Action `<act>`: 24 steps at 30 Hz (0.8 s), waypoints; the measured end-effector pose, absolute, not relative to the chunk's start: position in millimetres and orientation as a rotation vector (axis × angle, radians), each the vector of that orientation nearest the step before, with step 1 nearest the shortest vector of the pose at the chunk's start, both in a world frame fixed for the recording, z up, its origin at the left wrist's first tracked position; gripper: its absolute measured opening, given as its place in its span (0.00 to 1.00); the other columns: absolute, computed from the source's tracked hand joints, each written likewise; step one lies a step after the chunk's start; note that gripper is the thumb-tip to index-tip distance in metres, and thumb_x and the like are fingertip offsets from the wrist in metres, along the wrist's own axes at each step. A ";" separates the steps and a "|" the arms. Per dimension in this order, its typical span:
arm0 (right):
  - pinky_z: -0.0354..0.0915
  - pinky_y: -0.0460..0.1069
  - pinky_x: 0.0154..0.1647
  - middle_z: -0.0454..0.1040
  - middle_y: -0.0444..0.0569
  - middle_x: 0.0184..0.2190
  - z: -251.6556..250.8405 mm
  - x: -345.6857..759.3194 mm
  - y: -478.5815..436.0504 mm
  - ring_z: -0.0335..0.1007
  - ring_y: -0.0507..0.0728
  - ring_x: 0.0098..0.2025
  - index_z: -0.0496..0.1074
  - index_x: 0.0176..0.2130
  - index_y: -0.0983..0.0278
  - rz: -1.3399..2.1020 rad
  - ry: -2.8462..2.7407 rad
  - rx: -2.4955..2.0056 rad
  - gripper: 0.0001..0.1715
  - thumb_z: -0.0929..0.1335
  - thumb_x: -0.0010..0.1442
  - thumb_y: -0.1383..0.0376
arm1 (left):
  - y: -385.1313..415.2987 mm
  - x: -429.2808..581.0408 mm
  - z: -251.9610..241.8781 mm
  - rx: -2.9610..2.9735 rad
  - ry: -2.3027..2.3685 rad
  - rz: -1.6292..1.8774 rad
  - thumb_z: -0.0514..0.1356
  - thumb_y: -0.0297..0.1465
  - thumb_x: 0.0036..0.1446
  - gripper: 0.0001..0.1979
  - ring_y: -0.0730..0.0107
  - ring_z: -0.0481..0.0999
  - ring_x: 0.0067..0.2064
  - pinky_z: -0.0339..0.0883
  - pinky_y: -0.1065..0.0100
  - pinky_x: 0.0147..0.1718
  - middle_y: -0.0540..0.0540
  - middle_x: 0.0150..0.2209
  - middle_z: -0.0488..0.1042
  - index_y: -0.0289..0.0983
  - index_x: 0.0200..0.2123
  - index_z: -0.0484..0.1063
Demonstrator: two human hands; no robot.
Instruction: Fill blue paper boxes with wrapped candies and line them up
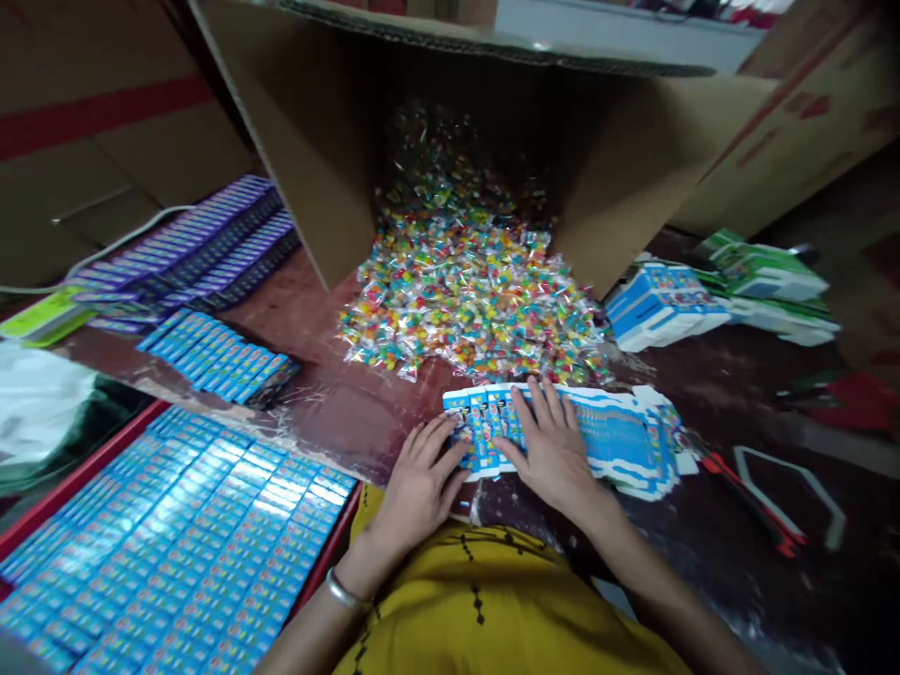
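A fanned row of flat blue printed cartons (619, 436) lies on the dark table in front of me. My right hand (552, 445) rests flat on its left part, fingers spread. Beside it, my left hand (422, 478) touches the row's left end with its fingertips, fingers stretched out. Just beyond the cartons lies a heap of small colourful wrapped sweets (468, 295), spilling from a big cardboard box (316, 141) tipped on its side.
A red tray (84, 469) at lower left holds several rows of blue boxes. More blue boxes (225, 356) and purple boxes (203, 239) lie at left. Blue and green flat cartons (710, 295) sit at right, a red-handled tool (766, 520) near them.
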State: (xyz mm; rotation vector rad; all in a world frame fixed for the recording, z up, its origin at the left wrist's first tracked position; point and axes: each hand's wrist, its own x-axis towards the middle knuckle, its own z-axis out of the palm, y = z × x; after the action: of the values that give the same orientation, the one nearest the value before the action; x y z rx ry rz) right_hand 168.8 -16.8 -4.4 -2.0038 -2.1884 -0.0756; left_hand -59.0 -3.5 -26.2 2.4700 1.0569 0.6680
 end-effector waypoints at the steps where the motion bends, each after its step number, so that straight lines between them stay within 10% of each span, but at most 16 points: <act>1: 0.52 0.65 0.62 0.57 0.60 0.65 1.0 166.6 -11.4 0.49 0.70 0.66 0.56 0.66 0.65 -0.038 -2.182 -1.968 0.37 0.60 0.65 0.49 | -4.8 -59.0 -25.6 2.472 1.064 0.653 0.56 0.30 0.62 0.18 0.54 0.57 0.66 0.56 0.45 0.63 0.42 0.64 0.61 0.43 0.55 0.69; 13: 0.62 0.54 0.49 0.72 0.51 0.40 8.2 121.9 63.1 0.65 0.61 0.46 0.78 0.37 0.59 0.253 -2.287 -1.597 0.07 0.69 0.61 0.61 | -14.4 -56.2 -35.0 2.410 1.150 0.813 0.59 0.31 0.61 0.12 0.55 0.66 0.60 0.62 0.48 0.60 0.41 0.56 0.69 0.42 0.47 0.74; 24: 0.53 0.44 0.13 0.63 0.36 0.18 30.9 111.9 49.6 0.55 0.48 0.14 0.66 0.31 0.61 1.280 -1.350 -1.405 0.16 0.66 0.61 0.52 | -7.9 -52.7 4.1 2.070 1.448 0.966 0.60 0.41 0.59 0.35 0.51 0.67 0.60 0.64 0.49 0.58 0.34 0.59 0.66 0.37 0.65 0.52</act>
State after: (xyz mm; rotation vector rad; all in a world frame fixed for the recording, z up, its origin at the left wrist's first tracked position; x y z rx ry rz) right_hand 111.9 49.6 30.9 -1.4049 -1.3504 1.2801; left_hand -52.7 -7.9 4.1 2.0703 1.4475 0.9658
